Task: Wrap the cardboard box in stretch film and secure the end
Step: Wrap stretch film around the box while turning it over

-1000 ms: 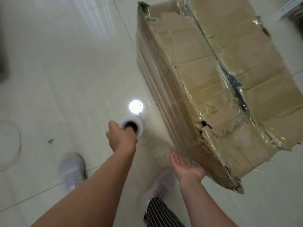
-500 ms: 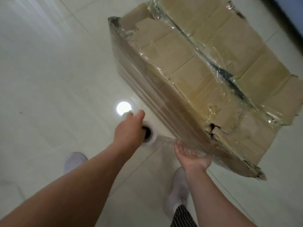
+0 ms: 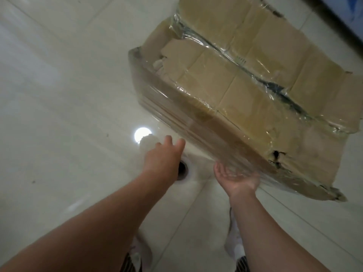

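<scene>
A large worn cardboard box stands on the tiled floor, its near side covered in several layers of clear stretch film. My left hand grips the white stretch film roll from above, just left of the box's near side; the roll's dark core shows below the hand. A sheet of film runs from the roll to the box. My right hand lies flat with its palm against the film on the box's lower near side, fingers spread.
Glossy pale floor tiles surround the box, with a bright lamp reflection by the roll. My white shoes and striped trouser legs are at the bottom. A dark wall base runs along the top right.
The view has swung left around the box. My left hand carried the roll along the near side, drawing out film. My right hand stayed pressed on the film.
</scene>
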